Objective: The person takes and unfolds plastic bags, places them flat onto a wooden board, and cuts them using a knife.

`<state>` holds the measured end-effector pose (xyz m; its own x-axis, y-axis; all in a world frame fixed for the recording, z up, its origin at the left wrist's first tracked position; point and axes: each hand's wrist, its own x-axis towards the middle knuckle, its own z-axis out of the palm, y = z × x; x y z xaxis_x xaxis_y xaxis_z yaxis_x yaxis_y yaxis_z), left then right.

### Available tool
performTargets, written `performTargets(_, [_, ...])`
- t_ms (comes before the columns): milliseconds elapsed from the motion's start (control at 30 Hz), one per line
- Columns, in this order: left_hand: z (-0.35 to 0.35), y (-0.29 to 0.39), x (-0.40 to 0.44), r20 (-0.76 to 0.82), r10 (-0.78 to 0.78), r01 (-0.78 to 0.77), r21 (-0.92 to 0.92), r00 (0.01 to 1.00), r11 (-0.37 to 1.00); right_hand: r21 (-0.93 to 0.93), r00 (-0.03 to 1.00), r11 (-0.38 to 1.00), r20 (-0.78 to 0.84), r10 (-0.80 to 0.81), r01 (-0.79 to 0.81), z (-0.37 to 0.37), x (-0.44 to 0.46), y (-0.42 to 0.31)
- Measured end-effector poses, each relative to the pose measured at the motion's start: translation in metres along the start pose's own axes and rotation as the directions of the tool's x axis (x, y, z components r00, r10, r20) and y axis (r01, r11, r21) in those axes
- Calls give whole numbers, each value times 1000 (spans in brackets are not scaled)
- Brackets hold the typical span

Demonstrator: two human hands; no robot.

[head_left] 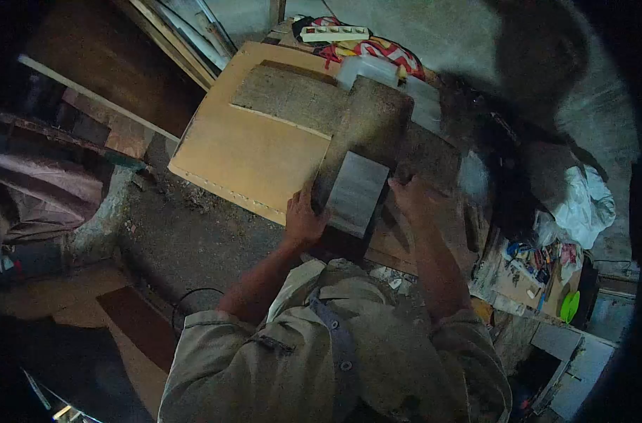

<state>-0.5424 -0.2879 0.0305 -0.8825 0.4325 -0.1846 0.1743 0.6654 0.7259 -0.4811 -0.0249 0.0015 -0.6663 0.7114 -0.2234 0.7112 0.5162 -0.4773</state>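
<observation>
A light grey rectangular sheet (358,193) lies on a long dark brown piece (377,116) with a rounded far end. My left hand (306,217) rests at the left edge of these two, its fingers bent over the edge. At the right edge of the dark piece is my right hand (414,197), its fingers curled near the rim; what they hold, if anything, is too dark to tell. Under the dark piece, a flat brownish strip (289,95) crosses a tan board (247,151).
A white power strip (334,33) and patterned red cloth (384,53) are at the far edge. Planks (173,42) lean at the upper left. On the right stand a bench with small tools (533,264), a green round object (569,307) and a white bag (585,204).
</observation>
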Motion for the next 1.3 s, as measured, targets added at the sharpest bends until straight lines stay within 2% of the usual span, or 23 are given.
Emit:
performTargets(33, [1, -3, 0, -4, -3, 3, -2, 1000, 1000, -110, 998, 994, -54, -37, 31, 11, 4, 14])
performTargets(67, [4, -7, 0, 4, -17, 17, -11, 1000, 1000, -112, 998, 993, -52, -44, 38, 20, 9, 27])
performTargets(133, [1, -8, 1, 4, -36, 36, -20, 999, 999, 265, 985, 962, 173, 24, -70, 32, 17, 42])
performTargets(167, [-2, -6, 3, 24, -26, 27, -62, 999, 998, 265, 984, 962, 175, 17, -63, 23, 14, 33])
performTargets(233, [-1, -8, 6, 34, -17, 20, -107, 999, 994, 148, 865, 964, 486, 125, -223, -9, 1, 1])
performTargets(300, [6, -15, 11, 48, -125, 130, -113, 991, 985, 208, 888, 946, 439, 137, -249, -9, -3, -4])
performTargets(400, [5, -16, 10, 42, -75, 79, -109, 996, 991, 340, 926, 902, 350, 143, -268, -13, -17, -13])
performTargets(467, [2, -6, 8, 20, -101, 103, -137, 995, 985, 408, 944, 877, 302, 132, -253, -11, -16, -8])
performTargets(533, [4, -9, 14, -7, -123, 120, -168, 992, 978, 441, 924, 876, 383, 16, -198, 1, 1, 10])
performTargets(600, [16, -31, 25, 105, -97, 113, -159, 990, 981, 447, 924, 866, 381, 45, -226, -10, -9, -3])
performTargets(633, [23, -40, 27, 98, -99, 114, -161, 990, 980, 455, 922, 852, 379, 78, -259, -13, -12, -8])
performTargets(667, [29, -45, 27, 42, -70, 77, -181, 997, 981, 455, 922, 853, 381, 72, -254, -8, -9, -5])
performTargets(733, [28, -43, 25, -19, -48, 43, -195, 999, 980, 365, 952, 895, 254, 169, -256, 9, 1, 7])
performTargets(800, [12, -25, 18, -32, -4, -5, -283, 999, 959, 367, 944, 895, 298, 145, -253, 4, 1, 0])
performTargets(833, [8, -20, 15, -36, -8, -2, -282, 999, 959, 368, 933, 894, 337, 127, -255, 3, 1, -3])
performTargets(900, [3, -14, 10, -157, -18, -15, -207, 987, 978, 394, 933, 892, 354, 73, -220, 18, 13, 11])
performTargets(933, [2, -15, 11, -162, -21, -13, -208, 987, 978, 421, 930, 887, 366, 25, -190, 28, 20, 20])
performTargets(1067, [-7, -19, 11, -123, -88, 57, -232, 989, 971, 354, 927, 920, 375, 23, -167, 45, 30, 17])
performTargets(1133, [-6, -29, 10, -125, -99, 70, -215, 987, 974, 429, 969, 888, 240, 62, -163, 36, 17, -11])
performTargets(1167, [1, -42, 12, -108, -102, 77, -221, 989, 972, 428, 969, 890, 243, 56, -159, 28, 16, -23])
performTargets(1233, [4, -52, 8, -96, -112, 88, -229, 989, 969, 143, 966, 990, 255, -31, -6, 17, 15, -41])
performTargets(1267, [-1, -49, 4, -85, -149, 125, -238, 985, 963, 140, 965, 990, 260, -37, 0, 22, 18, -40])
performTargets(1300, [-6, -45, 1, -76, -185, 161, -247, 980, 956, 238, 955, 971, 294, -46, -27, 30, 23, -37])
